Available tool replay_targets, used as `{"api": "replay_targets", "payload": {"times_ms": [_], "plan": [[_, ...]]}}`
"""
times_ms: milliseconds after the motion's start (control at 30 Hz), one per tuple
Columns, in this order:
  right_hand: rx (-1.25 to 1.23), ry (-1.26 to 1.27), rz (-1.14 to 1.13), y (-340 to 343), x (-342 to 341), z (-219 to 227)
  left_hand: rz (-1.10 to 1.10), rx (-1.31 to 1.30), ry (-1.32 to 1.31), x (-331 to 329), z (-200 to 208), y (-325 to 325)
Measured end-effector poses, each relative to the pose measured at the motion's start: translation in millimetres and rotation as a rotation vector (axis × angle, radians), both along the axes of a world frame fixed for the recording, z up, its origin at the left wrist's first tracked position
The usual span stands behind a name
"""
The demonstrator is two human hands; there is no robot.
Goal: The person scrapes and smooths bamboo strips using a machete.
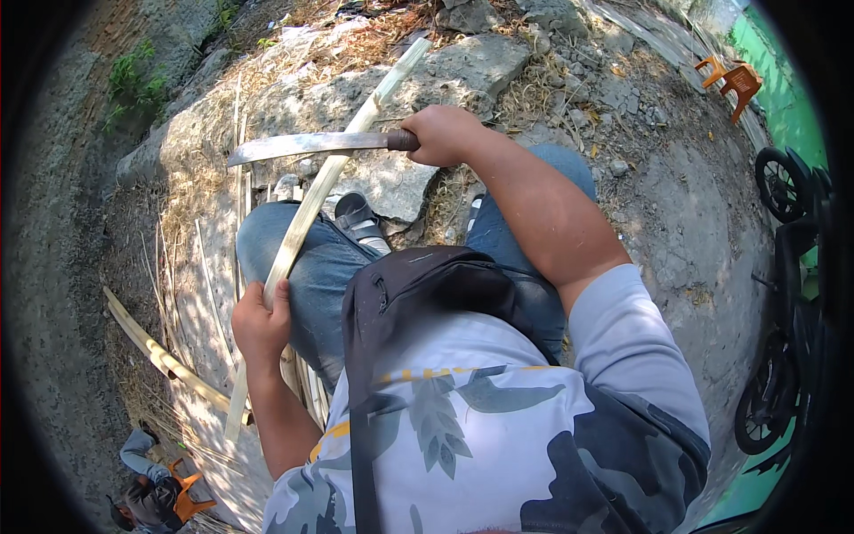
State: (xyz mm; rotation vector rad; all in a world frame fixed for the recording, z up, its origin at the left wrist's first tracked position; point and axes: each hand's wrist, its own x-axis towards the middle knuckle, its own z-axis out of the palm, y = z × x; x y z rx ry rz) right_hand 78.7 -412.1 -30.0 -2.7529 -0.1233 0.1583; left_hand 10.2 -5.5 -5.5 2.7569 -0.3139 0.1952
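Observation:
My right hand is wrapped round the dark handle of a machete. Its long blade points left and lies across a pale split-bamboo strip. That strip runs slantwise from the stones ahead, over my left knee, to beside my left forearm. Near its lower end my left hand grips it, thumb on top. The blade meets or passes over the strip in its upper half; I cannot tell whether it cuts in.
Thin strips and longer bamboo pieces lie on the ground at left. A flat stone slab is ahead. An orange plastic chair and a motorcycle stand at right. Another person sits at lower left.

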Motion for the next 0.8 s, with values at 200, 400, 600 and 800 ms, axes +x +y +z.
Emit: {"api": "replay_targets", "payload": {"times_ms": [200,400,600,800], "plan": [[0.012,0.002,-0.013,0.5,0.2,-4.0,-0.015,0.031,-0.013,0.4,-2.8,2.2],[-0.022,0.07,0.012,2.7,1.8,1.7,0.029,0.039,0.011,1.9,-5.4,2.8],[-0.025,0.042,0.008,1.1,-0.1,-0.1,0.034,0.068,0.013,1.0,-0.8,-2.2],[-0.033,0.052,0.025,1.2,1.3,1.2,0.039,0.035,0.01,0.2,-3.3,-0.8]]}}
